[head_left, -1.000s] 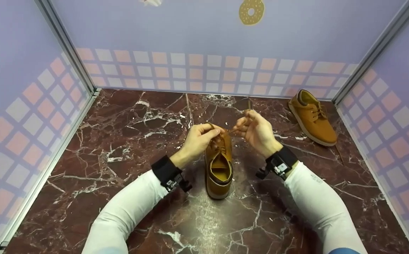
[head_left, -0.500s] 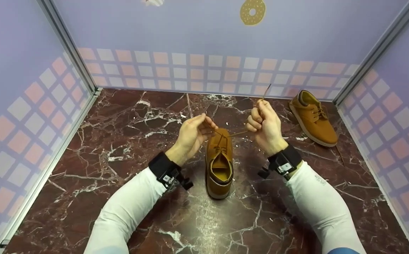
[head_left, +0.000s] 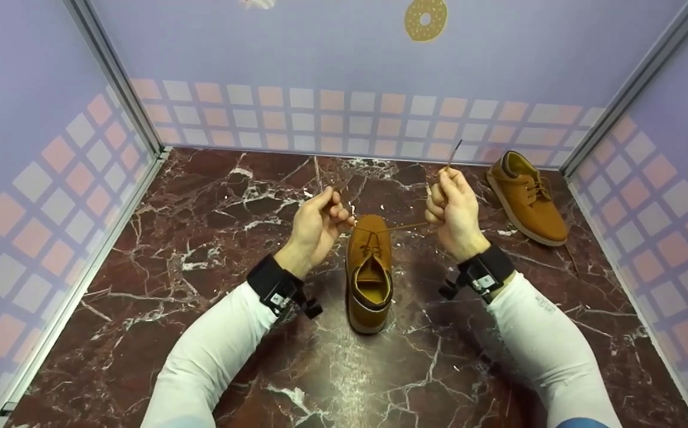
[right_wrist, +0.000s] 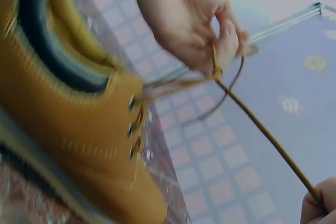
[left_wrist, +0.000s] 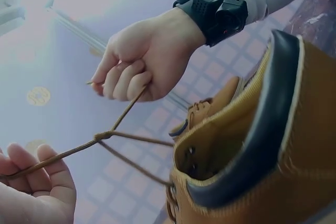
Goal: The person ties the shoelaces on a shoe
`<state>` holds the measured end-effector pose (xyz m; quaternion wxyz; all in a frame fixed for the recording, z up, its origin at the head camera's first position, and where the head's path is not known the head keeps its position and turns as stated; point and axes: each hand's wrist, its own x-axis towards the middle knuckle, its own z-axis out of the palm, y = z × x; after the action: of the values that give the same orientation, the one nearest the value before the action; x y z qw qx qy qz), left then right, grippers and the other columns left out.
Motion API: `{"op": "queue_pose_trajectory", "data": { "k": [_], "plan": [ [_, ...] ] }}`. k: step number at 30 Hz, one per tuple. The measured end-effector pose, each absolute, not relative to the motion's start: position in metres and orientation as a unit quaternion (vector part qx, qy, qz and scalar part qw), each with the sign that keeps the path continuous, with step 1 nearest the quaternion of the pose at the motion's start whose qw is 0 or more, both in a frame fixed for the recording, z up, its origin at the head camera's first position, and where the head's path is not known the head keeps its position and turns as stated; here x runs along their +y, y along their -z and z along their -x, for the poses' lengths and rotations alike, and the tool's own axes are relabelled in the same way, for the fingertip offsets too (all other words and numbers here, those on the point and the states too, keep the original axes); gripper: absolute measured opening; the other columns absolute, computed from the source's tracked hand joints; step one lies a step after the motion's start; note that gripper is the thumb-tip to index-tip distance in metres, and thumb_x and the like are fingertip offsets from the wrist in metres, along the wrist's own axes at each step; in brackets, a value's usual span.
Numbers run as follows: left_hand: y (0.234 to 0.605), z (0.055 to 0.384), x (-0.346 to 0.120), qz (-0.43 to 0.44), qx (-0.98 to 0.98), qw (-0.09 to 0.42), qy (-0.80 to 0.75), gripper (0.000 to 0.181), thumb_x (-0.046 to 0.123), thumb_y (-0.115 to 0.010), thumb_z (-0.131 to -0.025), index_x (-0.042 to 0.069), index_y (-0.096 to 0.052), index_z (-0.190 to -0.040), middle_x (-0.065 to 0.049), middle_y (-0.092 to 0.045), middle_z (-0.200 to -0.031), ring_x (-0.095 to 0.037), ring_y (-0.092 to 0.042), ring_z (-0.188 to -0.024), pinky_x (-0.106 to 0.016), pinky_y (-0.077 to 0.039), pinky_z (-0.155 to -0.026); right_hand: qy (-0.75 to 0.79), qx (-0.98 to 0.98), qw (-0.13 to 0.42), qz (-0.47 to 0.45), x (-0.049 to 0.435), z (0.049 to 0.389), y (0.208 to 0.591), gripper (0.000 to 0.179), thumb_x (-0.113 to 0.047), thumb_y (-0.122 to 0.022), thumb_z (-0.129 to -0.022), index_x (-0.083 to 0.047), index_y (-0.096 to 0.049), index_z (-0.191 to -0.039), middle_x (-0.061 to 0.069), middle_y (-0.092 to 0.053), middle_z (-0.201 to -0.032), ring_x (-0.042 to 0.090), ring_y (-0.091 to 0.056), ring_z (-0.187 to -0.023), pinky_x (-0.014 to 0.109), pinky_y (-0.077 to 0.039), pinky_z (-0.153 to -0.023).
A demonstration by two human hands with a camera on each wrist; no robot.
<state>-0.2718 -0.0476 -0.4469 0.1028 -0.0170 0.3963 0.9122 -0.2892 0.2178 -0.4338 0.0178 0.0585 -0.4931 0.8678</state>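
Toe pointing away from me, a tan lace-up shoe (head_left: 356, 255) stands on the marbled surface between my hands. My left hand (head_left: 313, 232), to the left of its toe, holds one lace end with curled fingers. On the other side my right hand (head_left: 455, 211) grips the other end in curled fingers, and the lace's tip sticks up above them. Pulled straight, the brown shoelace (head_left: 408, 226) stretches between both hands over the shoe. A crossing or small knot (left_wrist: 103, 136) joins the two strands above the eyelets in the left wrist view.
A matching tan shoe (head_left: 531, 205) stands at the back right, one lace end (head_left: 571, 261) trailing on the surface. Lilac panels with pink and white squares (head_left: 359, 122) enclose the back and both sides.
My hands have moved apart, the left to the left, the right rightward and up. The lace, earlier gathered near the left fingers, is now drawn out between them. The shoe stays put.
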Motion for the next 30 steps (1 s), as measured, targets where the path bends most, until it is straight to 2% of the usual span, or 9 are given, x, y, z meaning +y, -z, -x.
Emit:
{"op": "queue_pose_trajectory", "data": {
  "k": [4, 11, 16, 22, 30],
  "plan": [
    [0.455, 0.274, -0.056, 0.035, 0.405, 0.102, -0.908, 0.037, 0.024, -0.044, -0.121, 0.014, -0.062, -0.09, 0.007, -0.051, -0.07, -0.009, -0.054, -0.065, -0.027, -0.058, -0.07, -0.853, -0.519, 0.03, -0.034, 0.231, 0.294, 0.443, 0.014, -0.021, -0.039, -0.123, -0.016, -0.048, -0.113, -0.012, -0.035, -0.06, 0.0, -0.028, -0.045, 0.02, -0.018, -0.045],
    [0.471, 0.274, -0.074, 0.063, 0.414, 0.103, -0.902, 0.038, 0.025, -0.043, -0.121, 0.015, -0.062, -0.089, 0.007, -0.051, -0.068, -0.01, -0.054, -0.064, -0.027, -0.056, -0.07, -0.846, -0.533, 0.036, 0.003, 0.252, 0.294, 0.462, 0.016, -0.022, -0.042, -0.123, -0.016, -0.047, -0.108, -0.012, -0.034, -0.059, 0.002, -0.023, -0.047, 0.02, -0.015, -0.047],
    [0.475, 0.275, -0.083, 0.072, 0.414, 0.099, -0.902, 0.037, 0.025, -0.043, -0.121, 0.014, -0.061, -0.091, 0.008, -0.05, -0.067, -0.009, -0.053, -0.064, -0.026, -0.055, -0.068, -0.832, -0.553, 0.026, 0.017, 0.269, 0.292, 0.474, 0.017, -0.025, -0.043, -0.123, -0.017, -0.045, -0.107, -0.011, -0.034, -0.059, 0.001, -0.026, -0.045, 0.022, -0.015, -0.048],
    [0.487, 0.276, -0.093, 0.078, 0.422, 0.093, -0.898, 0.038, 0.026, -0.042, -0.122, 0.014, -0.058, -0.09, 0.008, -0.044, -0.067, -0.006, -0.046, -0.06, -0.023, -0.049, -0.063, -0.807, -0.588, 0.002, 0.044, 0.285, 0.287, 0.489, 0.018, -0.026, -0.044, -0.122, -0.015, -0.045, -0.108, -0.011, -0.036, -0.061, 0.001, -0.027, -0.046, 0.02, -0.018, -0.048],
    [0.503, 0.276, -0.097, 0.122, 0.435, 0.074, -0.889, 0.035, 0.019, -0.04, -0.122, 0.01, -0.054, -0.092, 0.009, -0.037, -0.065, -0.004, -0.037, -0.054, -0.022, -0.045, -0.056, -0.768, -0.635, -0.022, 0.084, 0.298, 0.283, 0.503, 0.013, -0.025, -0.048, -0.121, -0.016, -0.047, -0.112, -0.011, -0.04, -0.063, 0.001, -0.027, -0.046, 0.018, -0.023, -0.046]
  ]
}}
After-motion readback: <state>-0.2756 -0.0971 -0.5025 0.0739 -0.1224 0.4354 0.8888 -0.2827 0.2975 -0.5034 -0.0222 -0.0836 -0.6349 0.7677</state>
